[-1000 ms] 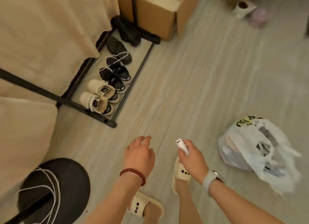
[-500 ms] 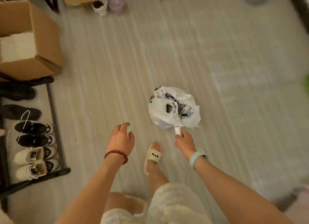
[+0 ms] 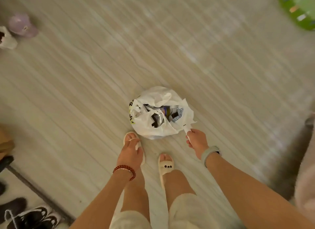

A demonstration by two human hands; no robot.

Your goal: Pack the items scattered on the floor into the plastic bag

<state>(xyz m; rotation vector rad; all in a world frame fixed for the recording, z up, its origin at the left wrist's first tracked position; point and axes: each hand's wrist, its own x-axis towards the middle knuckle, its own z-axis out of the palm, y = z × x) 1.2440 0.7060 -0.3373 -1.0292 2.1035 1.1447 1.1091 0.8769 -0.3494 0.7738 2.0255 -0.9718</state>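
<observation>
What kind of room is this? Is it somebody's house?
Probably a home, perhaps a bedroom or hallway: pale wood-look floor, shoes lined up on a low rack, a purple cap on the floor, and the person wears slippers.

Left hand (image 3: 130,153): bare forearm, bracelet of dark red round beads (image 3: 124,170) at the wrist, thin pale strand alongside it. Right hand (image 3: 197,142): bare forearm, pale grey-blue wristband (image 3: 210,153) with dark face at its outer edge. Cream fuzzy shorts (image 3: 185,213). Cream open-toe slippers (image 3: 165,167), three black dots across the strap.
</observation>
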